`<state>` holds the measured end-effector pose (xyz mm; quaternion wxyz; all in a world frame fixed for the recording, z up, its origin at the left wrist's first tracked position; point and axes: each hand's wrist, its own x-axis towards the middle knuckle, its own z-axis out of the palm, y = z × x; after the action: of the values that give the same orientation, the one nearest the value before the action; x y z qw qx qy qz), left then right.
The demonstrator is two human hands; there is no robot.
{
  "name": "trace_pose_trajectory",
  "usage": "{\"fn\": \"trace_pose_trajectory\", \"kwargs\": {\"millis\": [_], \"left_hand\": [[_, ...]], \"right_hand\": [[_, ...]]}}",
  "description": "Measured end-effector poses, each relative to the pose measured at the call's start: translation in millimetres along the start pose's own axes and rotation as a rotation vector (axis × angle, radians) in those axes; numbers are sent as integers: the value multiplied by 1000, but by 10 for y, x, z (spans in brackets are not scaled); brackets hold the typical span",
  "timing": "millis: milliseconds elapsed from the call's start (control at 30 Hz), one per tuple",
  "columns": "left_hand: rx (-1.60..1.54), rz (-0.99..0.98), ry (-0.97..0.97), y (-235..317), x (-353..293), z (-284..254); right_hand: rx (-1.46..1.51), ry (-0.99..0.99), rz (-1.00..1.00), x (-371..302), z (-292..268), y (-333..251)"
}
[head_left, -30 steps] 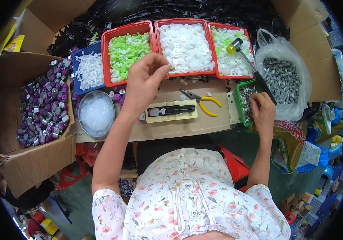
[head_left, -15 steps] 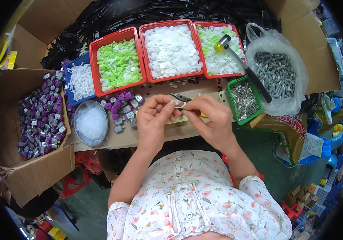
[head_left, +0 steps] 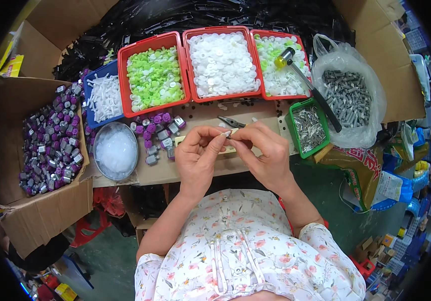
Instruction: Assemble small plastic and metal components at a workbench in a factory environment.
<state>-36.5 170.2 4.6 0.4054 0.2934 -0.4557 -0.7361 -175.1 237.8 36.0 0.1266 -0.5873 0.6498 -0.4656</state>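
Both hands are now meeting above the bench, whereas a second ago the left hand was up at the white discs and the right hand was over the metal pins; since the middle frame they are barely shifting. That change is suggesting, as a judgement, that the work is now happening at the fingertips rather than at the trays. Left thumb and forefinger are pinching narrowly on a small white piece, while the right thumb and forefinger are pressing in close from the other side; whether they are gripping anything, I cannot tell. Just beneath, the cream fixture is lying mostly hidden by the hands, and the dark-nosed pliers are resting just beyond. Purple-and-grey caps are lying loose to the left, near a metal bowl that is holding something translucent white. Farther out, a blue tray is holding white sticks, red trays are holding white discs and green ones, and a green tray is holding the metal pins. A hammer is leaning between the right-hand red tray and a clear bag of grey pieces.
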Motion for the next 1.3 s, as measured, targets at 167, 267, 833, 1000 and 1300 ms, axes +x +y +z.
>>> {"fn": "trace_pose_trajectory", "kwargs": {"millis": [167,267,833,1000,1300], "left_hand": [[33,70,-15,-10,-25,28],[192,133,-26,-5,-32,30],[192,41,-140,-17,-96,-33],[408,119,-27,143,-169,-175],[1145,623,71,78,-248,-647]], "right_hand": [[30,10,10,-22,9,15],[64,6,12,-40,-27,47],[533,-80,365,-161,-119,224],[-45,7,230,-185,-297,505],[-710,-136,47,-306,-227,728]]}}
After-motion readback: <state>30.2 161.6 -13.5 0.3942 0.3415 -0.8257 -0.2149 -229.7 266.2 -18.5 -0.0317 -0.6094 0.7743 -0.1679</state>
